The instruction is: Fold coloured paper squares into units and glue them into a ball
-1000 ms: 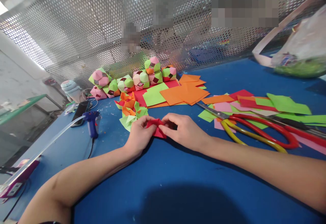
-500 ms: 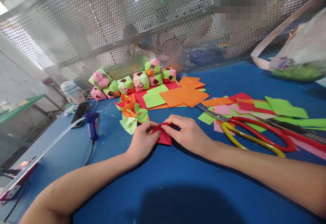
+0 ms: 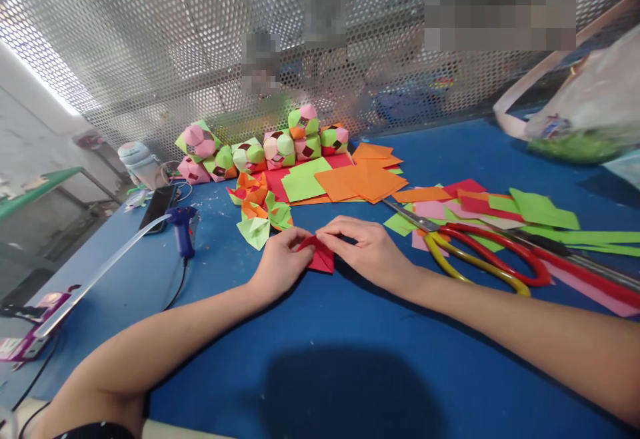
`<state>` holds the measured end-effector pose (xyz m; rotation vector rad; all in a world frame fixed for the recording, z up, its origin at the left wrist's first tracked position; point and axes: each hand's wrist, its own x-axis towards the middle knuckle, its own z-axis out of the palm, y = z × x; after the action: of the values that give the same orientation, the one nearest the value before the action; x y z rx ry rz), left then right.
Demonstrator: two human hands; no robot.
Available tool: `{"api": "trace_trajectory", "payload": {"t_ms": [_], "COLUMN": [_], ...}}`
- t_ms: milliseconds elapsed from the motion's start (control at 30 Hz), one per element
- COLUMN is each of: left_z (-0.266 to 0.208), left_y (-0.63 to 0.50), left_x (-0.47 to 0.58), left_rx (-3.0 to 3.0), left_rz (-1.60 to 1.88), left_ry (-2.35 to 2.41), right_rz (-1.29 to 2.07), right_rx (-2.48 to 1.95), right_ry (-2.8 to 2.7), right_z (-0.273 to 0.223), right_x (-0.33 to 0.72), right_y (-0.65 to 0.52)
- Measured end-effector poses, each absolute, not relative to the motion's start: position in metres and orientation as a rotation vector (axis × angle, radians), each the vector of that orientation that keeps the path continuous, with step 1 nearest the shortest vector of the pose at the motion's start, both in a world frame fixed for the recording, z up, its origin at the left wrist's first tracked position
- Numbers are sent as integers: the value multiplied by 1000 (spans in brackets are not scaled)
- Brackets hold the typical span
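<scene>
A small folded piece of red paper (image 3: pixel 323 259) is between my two hands, just above or on the blue table. My left hand (image 3: pixel 281 259) pinches its left side, thumb in front. At its upper edge the thumb and fingers of my right hand (image 3: pixel 367 247) close on the paper. Folded light-green paper (image 3: pixel 255 231) lies just beyond my left hand, beside orange and green folded pieces (image 3: pixel 255 200). Past my right hand are stacked orange sheets (image 3: pixel 363 181) and light-green sheets (image 3: pixel 305 180).
Scissors with red and yellow handles (image 3: pixel 480 252) lie on coloured paper strips at the right. A blue glue gun (image 3: pixel 184 234) with its cord stands left, near a phone (image 3: pixel 159 209) and bottle (image 3: pixel 143 164). Paper balls (image 3: pixel 280 149) line the perforated metal screen (image 3: pixel 190 59).
The view has shifted slightly, so the table things appear a little higher. My right fingers have shifted slightly along the red paper's top edge; both hands keep hold of it.
</scene>
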<state>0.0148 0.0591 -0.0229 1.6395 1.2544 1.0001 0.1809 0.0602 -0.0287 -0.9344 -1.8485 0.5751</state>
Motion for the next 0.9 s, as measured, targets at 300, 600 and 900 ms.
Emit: {"api": "trace_trajectory", "payload": {"t_ms": [300, 600, 900], "left_z": [-21, -14, -19], "left_y": [63, 61, 62], "left_x": [15, 9, 9], "left_rx": [1377, 1521, 1562], "left_rz": [1100, 978, 922], "left_ry": [1190, 1222, 1235], "right_rz": [601, 408, 255], "right_rx": [-1079, -1109, -1104], "right_ry": [-1881, -1899, -1949], "right_z": [-30, -31, -35], "right_x": [179, 182, 181], "right_y": [63, 67, 70]}}
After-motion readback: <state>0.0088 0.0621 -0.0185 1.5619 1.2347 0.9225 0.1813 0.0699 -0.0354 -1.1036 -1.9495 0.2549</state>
